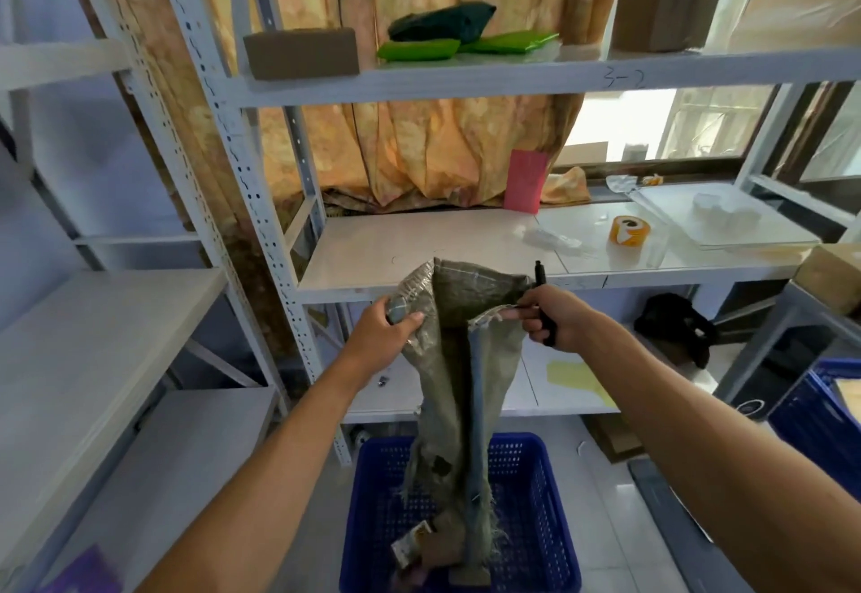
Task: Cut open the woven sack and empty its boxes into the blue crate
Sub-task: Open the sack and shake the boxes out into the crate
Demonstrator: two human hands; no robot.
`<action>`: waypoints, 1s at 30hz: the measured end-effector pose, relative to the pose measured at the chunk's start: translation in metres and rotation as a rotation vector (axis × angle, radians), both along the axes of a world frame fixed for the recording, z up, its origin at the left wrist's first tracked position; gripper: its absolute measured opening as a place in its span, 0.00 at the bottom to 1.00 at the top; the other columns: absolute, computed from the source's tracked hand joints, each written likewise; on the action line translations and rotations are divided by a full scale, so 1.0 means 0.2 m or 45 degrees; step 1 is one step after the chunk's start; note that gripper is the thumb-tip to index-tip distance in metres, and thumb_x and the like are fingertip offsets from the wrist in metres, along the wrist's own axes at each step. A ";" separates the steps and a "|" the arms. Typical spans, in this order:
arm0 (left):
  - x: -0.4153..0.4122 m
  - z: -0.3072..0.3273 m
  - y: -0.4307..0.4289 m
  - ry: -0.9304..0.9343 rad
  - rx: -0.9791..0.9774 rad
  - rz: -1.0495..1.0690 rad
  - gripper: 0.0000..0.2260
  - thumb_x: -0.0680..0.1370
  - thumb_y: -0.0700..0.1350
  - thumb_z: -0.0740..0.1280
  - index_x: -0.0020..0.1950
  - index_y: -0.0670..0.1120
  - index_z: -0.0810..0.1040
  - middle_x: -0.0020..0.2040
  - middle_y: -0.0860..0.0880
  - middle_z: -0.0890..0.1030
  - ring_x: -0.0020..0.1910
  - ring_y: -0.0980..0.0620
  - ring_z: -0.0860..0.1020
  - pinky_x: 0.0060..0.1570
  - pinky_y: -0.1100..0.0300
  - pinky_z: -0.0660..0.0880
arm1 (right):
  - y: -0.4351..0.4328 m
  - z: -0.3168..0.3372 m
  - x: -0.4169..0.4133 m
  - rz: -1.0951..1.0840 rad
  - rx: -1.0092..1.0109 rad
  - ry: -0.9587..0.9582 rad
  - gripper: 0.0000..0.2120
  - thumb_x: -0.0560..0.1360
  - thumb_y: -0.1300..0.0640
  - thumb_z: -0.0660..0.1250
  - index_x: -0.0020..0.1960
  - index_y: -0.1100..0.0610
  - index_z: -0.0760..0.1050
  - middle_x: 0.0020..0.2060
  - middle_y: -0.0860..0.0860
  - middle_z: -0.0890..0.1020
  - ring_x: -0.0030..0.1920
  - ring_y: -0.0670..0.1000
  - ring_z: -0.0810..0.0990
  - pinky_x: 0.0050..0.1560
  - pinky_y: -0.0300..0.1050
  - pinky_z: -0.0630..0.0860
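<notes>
Woven sack [459, 359], one, over one blue crate [550, 518].

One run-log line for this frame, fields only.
left hand: grips sack top | right hand: grips sack edge plus black cutter | woven sack: hangs limp over blue crate | boxes: in crate

top shelf: brown box [302, 53], green bags [459, 45], larger carton [664, 10]
middle shelf: tape roll [630, 231], pink card [525, 181] (leaning upright)
backdrop: orange curtain [410, 145]
</notes>
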State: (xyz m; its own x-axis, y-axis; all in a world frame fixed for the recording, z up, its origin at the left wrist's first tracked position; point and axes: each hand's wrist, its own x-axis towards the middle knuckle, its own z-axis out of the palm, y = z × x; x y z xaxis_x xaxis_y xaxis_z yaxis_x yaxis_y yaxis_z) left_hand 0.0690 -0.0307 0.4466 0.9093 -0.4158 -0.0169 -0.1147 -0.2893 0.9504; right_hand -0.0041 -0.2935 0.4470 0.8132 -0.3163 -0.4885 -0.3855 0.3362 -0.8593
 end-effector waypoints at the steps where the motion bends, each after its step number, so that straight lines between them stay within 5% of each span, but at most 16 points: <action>1: -0.02 0.01 -0.01 -0.011 0.013 -0.026 0.10 0.80 0.48 0.71 0.60 0.51 0.75 0.50 0.57 0.81 0.53 0.55 0.81 0.48 0.63 0.75 | 0.01 0.01 0.01 0.005 0.006 -0.001 0.10 0.80 0.66 0.53 0.61 0.61 0.66 0.38 0.58 0.85 0.20 0.45 0.62 0.18 0.36 0.58; 11: -0.15 0.07 -0.13 0.009 -0.034 -0.197 0.13 0.81 0.51 0.70 0.65 0.56 0.74 0.57 0.59 0.80 0.56 0.61 0.78 0.46 0.73 0.73 | 0.09 0.11 0.01 0.034 0.005 -0.028 0.03 0.80 0.66 0.53 0.50 0.59 0.62 0.35 0.56 0.85 0.20 0.46 0.61 0.17 0.37 0.57; 15: -0.20 0.07 -0.14 0.012 -0.043 -0.306 0.31 0.69 0.65 0.75 0.67 0.55 0.76 0.60 0.56 0.83 0.60 0.58 0.80 0.54 0.67 0.77 | 0.16 0.14 -0.01 0.039 -0.002 -0.050 0.07 0.80 0.65 0.53 0.45 0.58 0.64 0.27 0.52 0.82 0.20 0.46 0.61 0.17 0.36 0.56; 17: -0.20 0.06 -0.16 -0.089 0.099 -0.312 0.34 0.67 0.62 0.79 0.70 0.55 0.74 0.62 0.57 0.82 0.61 0.58 0.79 0.60 0.60 0.76 | 0.18 0.13 0.00 0.048 -0.024 -0.059 0.06 0.80 0.65 0.54 0.45 0.58 0.64 0.31 0.53 0.84 0.20 0.46 0.61 0.17 0.37 0.57; 20: -0.17 0.02 -0.20 -0.260 0.237 -0.189 0.25 0.76 0.48 0.76 0.71 0.51 0.73 0.62 0.52 0.81 0.61 0.52 0.79 0.59 0.59 0.74 | 0.19 0.12 0.01 0.060 -0.097 -0.079 0.05 0.80 0.64 0.56 0.45 0.58 0.64 0.35 0.55 0.86 0.21 0.46 0.63 0.18 0.37 0.58; 24: -0.16 0.04 -0.19 -0.237 0.185 -0.003 0.18 0.81 0.39 0.67 0.71 0.49 0.74 0.62 0.49 0.80 0.57 0.52 0.75 0.56 0.59 0.70 | 0.19 0.11 -0.02 0.072 -0.524 -0.028 0.10 0.78 0.56 0.64 0.41 0.59 0.73 0.27 0.54 0.78 0.22 0.49 0.68 0.21 0.38 0.64; 27: -0.13 0.05 -0.18 -0.109 0.105 0.101 0.18 0.82 0.37 0.63 0.70 0.50 0.74 0.59 0.49 0.79 0.55 0.50 0.75 0.53 0.58 0.70 | 0.17 0.11 -0.01 0.014 -0.968 -0.036 0.16 0.77 0.46 0.68 0.46 0.60 0.79 0.36 0.55 0.80 0.35 0.53 0.80 0.35 0.47 0.77; 30: -0.10 0.06 -0.16 -0.018 0.084 0.151 0.16 0.83 0.39 0.61 0.70 0.52 0.73 0.55 0.51 0.77 0.54 0.50 0.74 0.54 0.58 0.68 | 0.17 0.13 -0.02 -0.037 -1.572 -0.014 0.20 0.75 0.41 0.69 0.52 0.58 0.75 0.42 0.53 0.80 0.42 0.55 0.81 0.39 0.50 0.77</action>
